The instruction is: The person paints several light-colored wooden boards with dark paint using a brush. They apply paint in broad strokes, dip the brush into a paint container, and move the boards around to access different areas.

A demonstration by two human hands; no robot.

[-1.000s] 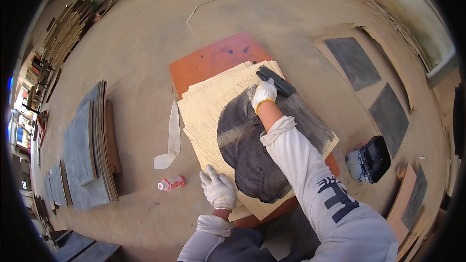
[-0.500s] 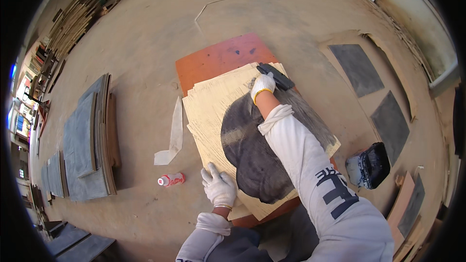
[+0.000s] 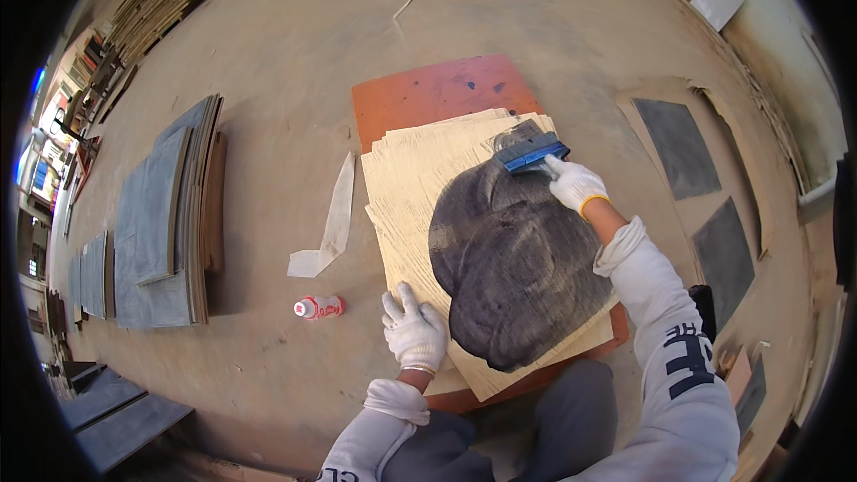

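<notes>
A stack of pale, wood-grained sheets (image 3: 399,165) lies on a reddish-orange board (image 3: 437,94) in front of me. Black, wet-looking coating (image 3: 527,277) covers much of the top sheet in broad sweeping strokes. With my gloved right hand (image 3: 578,186) I grip a wide blue brush (image 3: 533,153), whose head touches the coated area near the stack's far right corner. My gloved left hand (image 3: 415,330) rests at the near left edge of the stack, fingers spread, holding nothing.
Left of the stack lie a red-and-white bottle (image 3: 320,307) and a folded pale strip (image 3: 337,219). Farther left leans a pile of grey panels (image 3: 147,223). Dark sheets (image 3: 676,147) lie on the right. My right sleeve mostly hides a black container (image 3: 703,311).
The brush has swung from the far right edge of the stack onto the far part of the coating, its blue side now showing. The coating now spreads wider to the right. My left hand stays in place.
</notes>
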